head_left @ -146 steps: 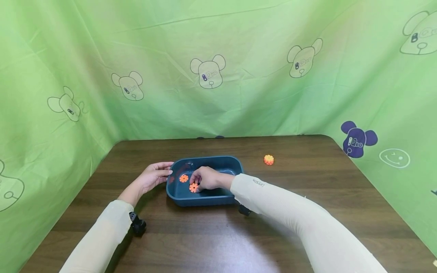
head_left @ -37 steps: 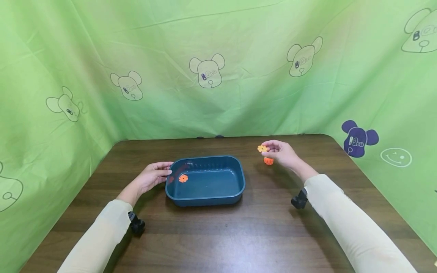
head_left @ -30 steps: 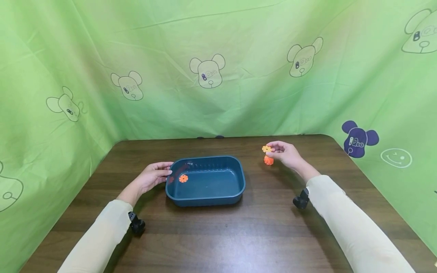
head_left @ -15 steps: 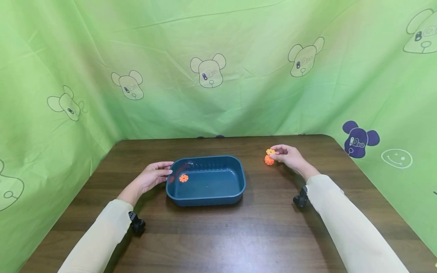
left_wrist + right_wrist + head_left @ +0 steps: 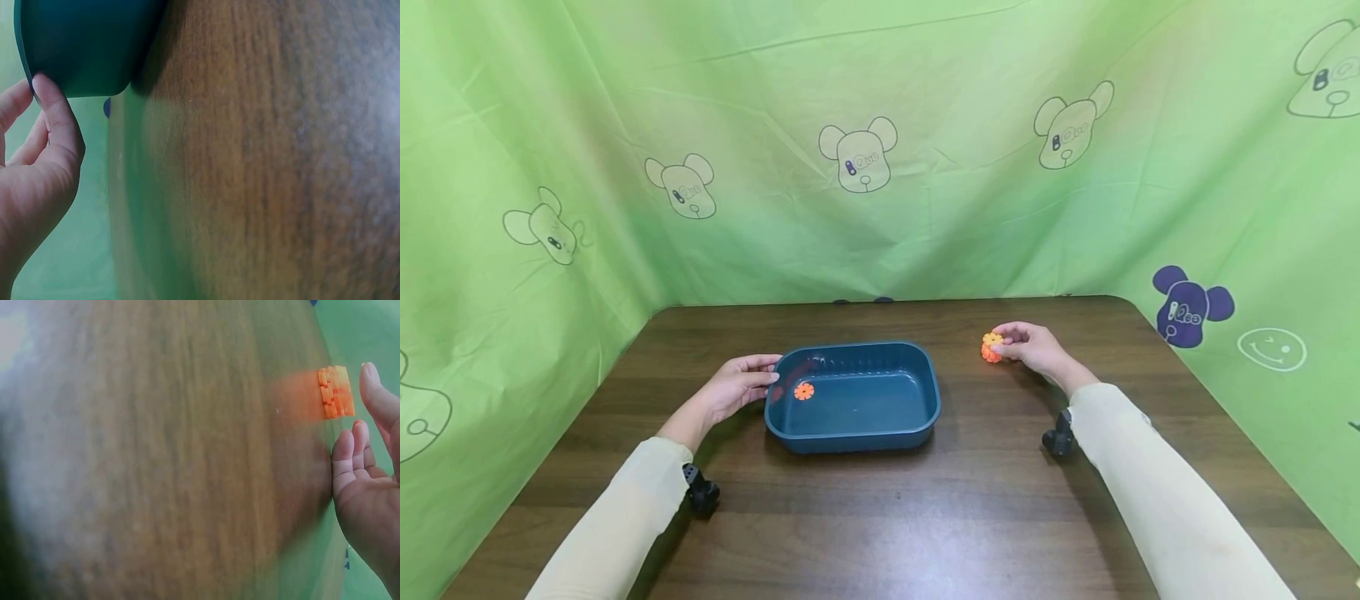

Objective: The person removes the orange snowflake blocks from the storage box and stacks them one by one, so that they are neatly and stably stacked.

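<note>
My left hand (image 5: 739,388) pinches the left end of the dark blue plastic basin (image 5: 853,442); in the left wrist view its thumb (image 5: 56,115) lies against the rim. One orange flower-shaped disc (image 5: 803,392) lies inside, near that end. To the right of the basin stands a short stack of orange flower-shaped discs (image 5: 329,397), with a yellow-orange flower disc (image 5: 992,339) on top. Around that top disc my right hand (image 5: 1028,343) has its thumb and finger. In the right wrist view, the thumb (image 5: 375,394) is slightly apart from the stack, and the other fingers are half bent.
Everything stands on a brown wooden table (image 5: 880,517). A green curtain (image 5: 940,225) with printed bear heads hangs behind it and along the sides. Small black cameras (image 5: 702,492) are strapped at both wrists.
My right hand has taken a disc from the basin to the right and lowered a yellow-orange one onto the stack. Its thumb now stands off the disc. My left hand has stayed put.
</note>
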Demonstrator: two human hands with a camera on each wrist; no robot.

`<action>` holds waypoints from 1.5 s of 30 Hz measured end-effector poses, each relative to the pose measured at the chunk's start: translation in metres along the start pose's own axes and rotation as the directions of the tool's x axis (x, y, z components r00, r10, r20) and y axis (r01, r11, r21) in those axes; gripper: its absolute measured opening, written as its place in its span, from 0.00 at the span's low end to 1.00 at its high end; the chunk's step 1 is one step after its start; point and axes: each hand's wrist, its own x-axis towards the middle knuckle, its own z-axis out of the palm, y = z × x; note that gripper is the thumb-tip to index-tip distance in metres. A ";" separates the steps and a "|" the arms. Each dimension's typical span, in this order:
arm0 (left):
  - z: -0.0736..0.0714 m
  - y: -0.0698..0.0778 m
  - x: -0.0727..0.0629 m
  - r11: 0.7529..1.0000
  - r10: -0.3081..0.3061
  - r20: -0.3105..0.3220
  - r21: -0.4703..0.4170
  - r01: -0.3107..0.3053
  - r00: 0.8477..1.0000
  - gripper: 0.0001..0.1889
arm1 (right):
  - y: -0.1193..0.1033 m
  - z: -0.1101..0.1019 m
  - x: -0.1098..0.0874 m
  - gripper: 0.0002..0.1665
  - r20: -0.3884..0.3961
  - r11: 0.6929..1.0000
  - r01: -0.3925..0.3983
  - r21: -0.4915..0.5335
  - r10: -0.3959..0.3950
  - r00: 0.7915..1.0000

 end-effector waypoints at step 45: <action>0.000 0.000 -0.001 1.000 0.002 0.002 0.001 -0.002 1.000 0.27 | -0.004 0.002 -0.004 0.29 0.007 0.998 -0.057 -0.003 0.057 0.998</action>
